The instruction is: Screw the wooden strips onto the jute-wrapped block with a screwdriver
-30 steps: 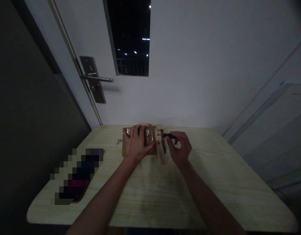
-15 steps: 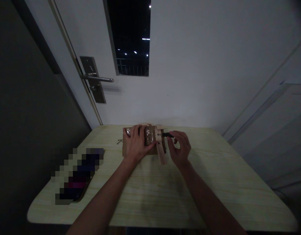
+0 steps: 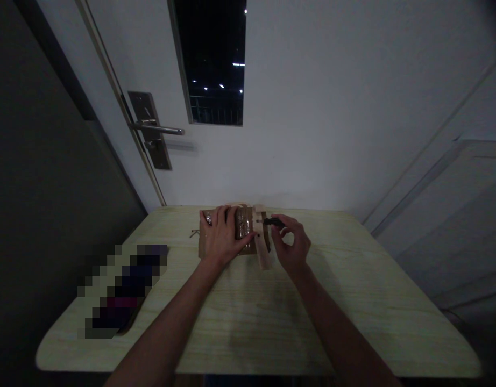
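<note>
**A slim tip works close to a bare thumb**

In the head view, the brown cardboard (image 3: pixel 243 230) lies near the far edge of the tabletop (image 3: pixel 353 301), left of centre, with shiny tape over part of it. The left hand (image 3: pixel 219 239) is spread across it, palm down and fingers apart, pressing rather than gripping. A pale strip (image 3: pixel 263 253) crosses the right end of the cardboard, its near end jutting past the near edge. The right hand (image 3: pixel 292 244) pinches a dark-handled tool (image 3: pixel 274 221) between thumb and fingers, the slim shaft pointing left over the strip. Whether the tip sits in something or only rests on the surface is too small to tell.

The main risk, I judge, is a slip: too much push leftward or a tilted shaft could send the tip skidding towards the left thumb, which lies just nearer than it. The strip could also twist, as the left hand seems to bear mostly on the cardboard. If that pressure eases, the cardboard might slide as well. A light pinch could let the handle roll. The thin pieces (image 3: pixel 195 233) poking out at the cardboard's left could catch or be knocked if it shifts.
</note>
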Tool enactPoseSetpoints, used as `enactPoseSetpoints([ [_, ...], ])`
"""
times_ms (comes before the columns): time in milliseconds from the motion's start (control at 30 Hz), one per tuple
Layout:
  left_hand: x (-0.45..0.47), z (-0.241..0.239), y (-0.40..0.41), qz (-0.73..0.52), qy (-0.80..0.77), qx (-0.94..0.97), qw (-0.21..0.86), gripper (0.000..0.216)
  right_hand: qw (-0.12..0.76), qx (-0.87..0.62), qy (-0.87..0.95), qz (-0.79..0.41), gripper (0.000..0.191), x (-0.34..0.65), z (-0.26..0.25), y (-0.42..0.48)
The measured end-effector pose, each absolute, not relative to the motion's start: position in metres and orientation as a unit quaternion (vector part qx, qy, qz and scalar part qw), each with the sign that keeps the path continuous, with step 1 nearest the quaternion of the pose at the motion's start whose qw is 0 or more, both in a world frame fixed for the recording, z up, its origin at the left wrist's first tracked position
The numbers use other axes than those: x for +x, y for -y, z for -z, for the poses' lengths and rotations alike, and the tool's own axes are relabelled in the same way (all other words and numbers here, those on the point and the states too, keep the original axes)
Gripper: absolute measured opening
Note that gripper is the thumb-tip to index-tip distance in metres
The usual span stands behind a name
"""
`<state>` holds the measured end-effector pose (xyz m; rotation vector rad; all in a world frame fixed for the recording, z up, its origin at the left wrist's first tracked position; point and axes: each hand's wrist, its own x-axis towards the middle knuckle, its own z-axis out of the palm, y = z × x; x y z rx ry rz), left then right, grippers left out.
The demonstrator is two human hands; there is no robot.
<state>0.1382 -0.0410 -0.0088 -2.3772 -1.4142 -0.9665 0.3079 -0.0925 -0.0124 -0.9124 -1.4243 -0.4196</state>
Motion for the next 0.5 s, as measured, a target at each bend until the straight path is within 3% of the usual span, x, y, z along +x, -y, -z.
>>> enactPoseSetpoints([
  [200,0.1384,0.0072,0.0431,0.323,0.484,-0.806,0.107,0.076,0.637,-0.396,0.638,0.173,0.018,0.3096,0.0118,0.0923],
  [500,0.1383,0.0089,0.0419,0.33,0.482,-0.805,0.105,0.075,0.619,-0.404,0.647,0.187,0.036,0.3094,0.01,0.0946],
])
